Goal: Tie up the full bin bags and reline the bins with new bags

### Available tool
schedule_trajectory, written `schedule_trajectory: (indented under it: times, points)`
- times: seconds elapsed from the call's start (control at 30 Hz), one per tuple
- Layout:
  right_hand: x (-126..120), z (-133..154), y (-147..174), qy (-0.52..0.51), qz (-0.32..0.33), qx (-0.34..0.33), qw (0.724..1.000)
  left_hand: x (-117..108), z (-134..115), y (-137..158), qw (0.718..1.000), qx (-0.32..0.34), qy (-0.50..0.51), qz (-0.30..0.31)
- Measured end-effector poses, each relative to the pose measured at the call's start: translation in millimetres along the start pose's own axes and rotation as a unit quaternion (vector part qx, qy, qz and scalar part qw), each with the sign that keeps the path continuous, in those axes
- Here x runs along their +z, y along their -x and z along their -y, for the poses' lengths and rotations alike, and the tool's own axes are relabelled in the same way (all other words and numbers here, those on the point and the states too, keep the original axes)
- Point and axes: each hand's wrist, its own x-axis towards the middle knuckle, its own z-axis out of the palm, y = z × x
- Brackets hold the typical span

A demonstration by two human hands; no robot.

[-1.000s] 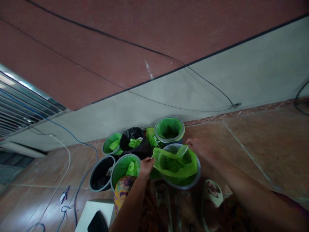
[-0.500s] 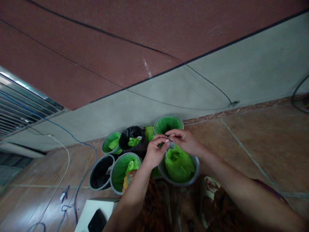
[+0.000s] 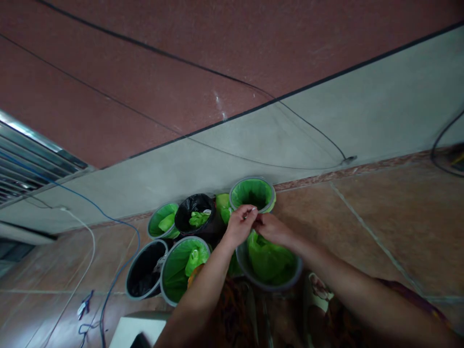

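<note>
A grey bin [image 3: 270, 282] stands on the floor right in front of me with a green plastic bag [image 3: 270, 258] gathered inside it. My left hand [image 3: 239, 224] and my right hand [image 3: 271, 228] meet above the bin's far rim. Both pinch the bag's top edges together between the fingertips. My forearms reach in from the bottom of the view.
Several other bins cluster against the wall: a green-lined one [image 3: 253, 193] behind, a black-lined one [image 3: 197, 217], a small green one [image 3: 163, 221], an unlined dark one [image 3: 145, 266] and a green-lined one [image 3: 181, 266]. Blue and white cables [image 3: 108, 280] trail at left. A white box [image 3: 132, 331] lies near me.
A second ago my hands held the bag spread wide over the rim. They have since drawn its edges together above the bin, and the bag has sunk inside.
</note>
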Motion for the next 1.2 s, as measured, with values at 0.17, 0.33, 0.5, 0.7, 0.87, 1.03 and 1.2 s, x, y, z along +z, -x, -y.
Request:
schedule_trajectory:
  times: [0.17,0.33,0.5,0.7,0.87,1.03,1.2]
  points:
    - [-18,-2,-3,0.027,-0.050,0.027,0.998,17,36,9,0.991,-0.047,0.123,0.038]
    - [-31,-12,-6,-0.009,-0.098,0.055,0.994,29,55,15,0.991,-0.054,0.029,0.116]
    - [-48,-19,-10,0.009,-0.159,0.091,0.983,32,72,12,0.991,-0.126,0.016,0.050]
    - [-72,-27,6,0.283,-0.035,0.155,0.946,27,81,4,0.957,-0.225,0.158,-0.094]
    - [-55,-33,30,0.327,0.100,0.184,0.921,24,83,2,0.946,-0.237,0.190,-0.114]
    - [-33,-22,30,0.153,0.169,0.122,0.966,26,85,4,0.950,-0.237,0.179,-0.093]
    - [-32,-9,16,0.039,0.156,0.055,0.985,29,83,10,0.968,-0.203,0.149,-0.015]
